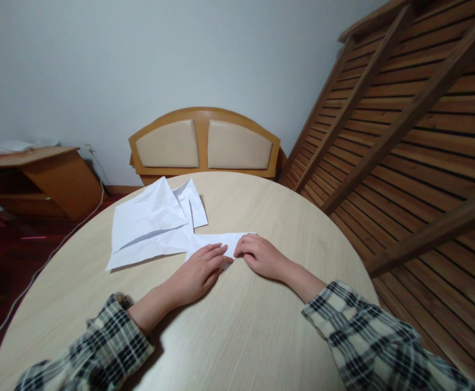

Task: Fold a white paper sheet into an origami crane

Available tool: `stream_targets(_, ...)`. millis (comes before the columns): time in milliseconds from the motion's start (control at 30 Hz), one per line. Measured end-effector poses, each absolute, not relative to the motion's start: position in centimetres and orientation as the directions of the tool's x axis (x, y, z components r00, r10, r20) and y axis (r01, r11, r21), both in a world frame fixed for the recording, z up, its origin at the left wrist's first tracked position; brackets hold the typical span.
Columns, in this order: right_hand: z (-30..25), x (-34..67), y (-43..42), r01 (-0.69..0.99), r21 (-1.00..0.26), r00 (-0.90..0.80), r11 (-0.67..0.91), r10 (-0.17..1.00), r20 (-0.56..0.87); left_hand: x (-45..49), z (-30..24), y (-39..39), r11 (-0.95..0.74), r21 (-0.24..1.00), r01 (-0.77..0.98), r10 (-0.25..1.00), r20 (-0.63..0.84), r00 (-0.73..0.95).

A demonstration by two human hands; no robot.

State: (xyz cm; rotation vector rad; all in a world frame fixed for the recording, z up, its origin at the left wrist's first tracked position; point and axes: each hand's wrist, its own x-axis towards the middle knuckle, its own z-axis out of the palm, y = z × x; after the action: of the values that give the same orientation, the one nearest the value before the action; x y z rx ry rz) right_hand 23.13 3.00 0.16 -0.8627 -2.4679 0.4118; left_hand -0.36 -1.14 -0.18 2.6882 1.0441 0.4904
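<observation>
- The folded paper (226,240) is a narrow white strip lying flat near the middle of the round counter (237,331), right in front of the person. It looks folded over on itself, with a pointy end toward the left. Part of it is hidden under the fingers.
- The left hand (199,274) lies palm down with the fingers stretched out flat, fingertips resting on the left end of the strip. It's pressing, not gripping.
- The right hand (262,256) sits on the right end with the knuckles up and the fingers curled down onto the paper. I honestly can't tell if it's pinching the edge or only pressing on it.
- The two hands nearly meet over the strip, fingertips just beside each other.
- Both arms are in plaid sleeves (99,347), pushed back from the wrists.
- Just left of the strip, touching its left end, lies a bigger creased sheet (151,225), crumpled-looking with fold lines. A smaller white sheet (197,203) peeks out from behind it.
- The counter top is pale wood grain.
- Behind the counter, against the wall, stands a wooden headboard (205,142) with two beige padded panels.
- On the right, a slatted bed frame (417,136) leans up at an angle.
- Far left there's a low wooden side table (37,179), and a white cable (37,271) trails across the dark floor.
</observation>
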Motion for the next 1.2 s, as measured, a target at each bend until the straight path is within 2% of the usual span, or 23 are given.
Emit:
stream_targets(567, 0.0, 23.5, 3.2, 0.466, -0.432, -0.696, 0.772, 0.621, 0.361, -0.6, -0.3, -0.9, -0.715, 0.388, 0.582, 0.688, 0.240, 0.685)
stream_targets(1200, -0.7, 24.9, 4.4, 0.560, -0.415, -0.600, 0.717, 0.697, 0.393, -0.5, -0.2, -1.1, -0.696, 0.411, 0.589, 0.704, 0.224, 0.674)
